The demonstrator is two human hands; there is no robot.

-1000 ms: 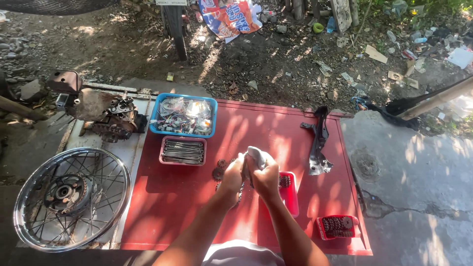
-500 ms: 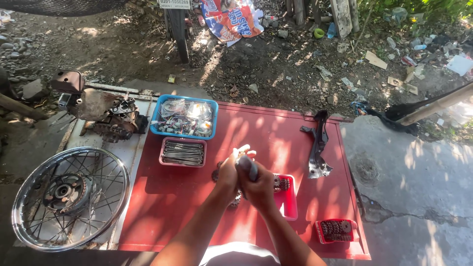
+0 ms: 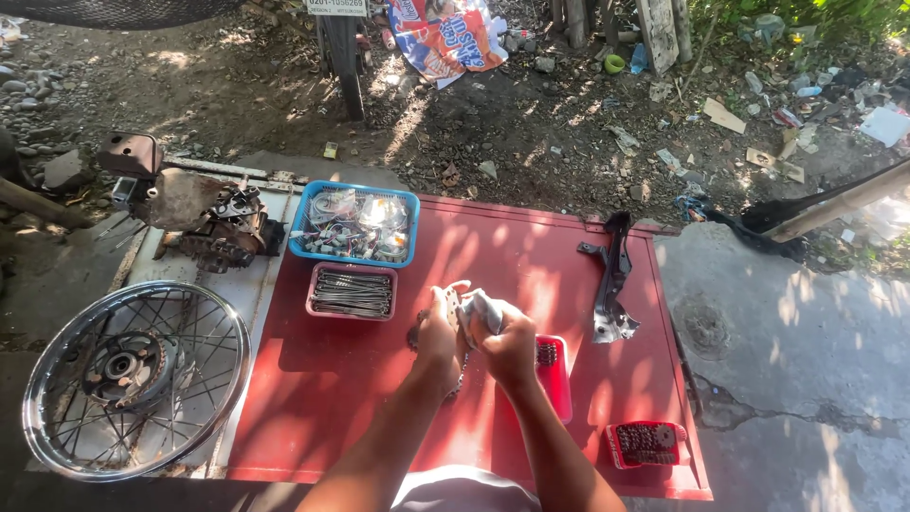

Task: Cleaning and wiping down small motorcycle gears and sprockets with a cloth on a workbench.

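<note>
Here a small metal part [image 3: 453, 303], hard to make out, sits pinched between both hands above the red table [image 3: 493, 265], with a pale rag [image 3: 482, 311] bunched against it. A short run of dark chain [image 3: 462, 372] seems to hang from it down toward the table, though the detail is too small to be sure.

The likeliest mishap, as I judge it, is the part slipping out of the rag. It looks oily, the grip is a fingertip one, and a drop would land it on the table or send it rolling off the near edge onto the ground. The dangling chain could also snag on the red tray [image 3: 555, 374] just right of the part.

The left hand [image 3: 436, 334] has its fingers [image 3: 445, 296] narrowly closed on the part, one fingertip lifted. The right hand [image 3: 507, 343] is curled shut around the rag, pressing it against the part.

Beyond the part, toward the far edge of the table, lie a pink tray of spokes [image 3: 352, 291] and a blue basket of bagged bits [image 3: 354, 225]. Well to the right of the part rests a black bracket [image 3: 611, 284]. A second small red tray [image 3: 646, 443] holds a sprocket at the near right. A spoked wheel [image 3: 133, 374] lies far left of the part, off the table.
</note>
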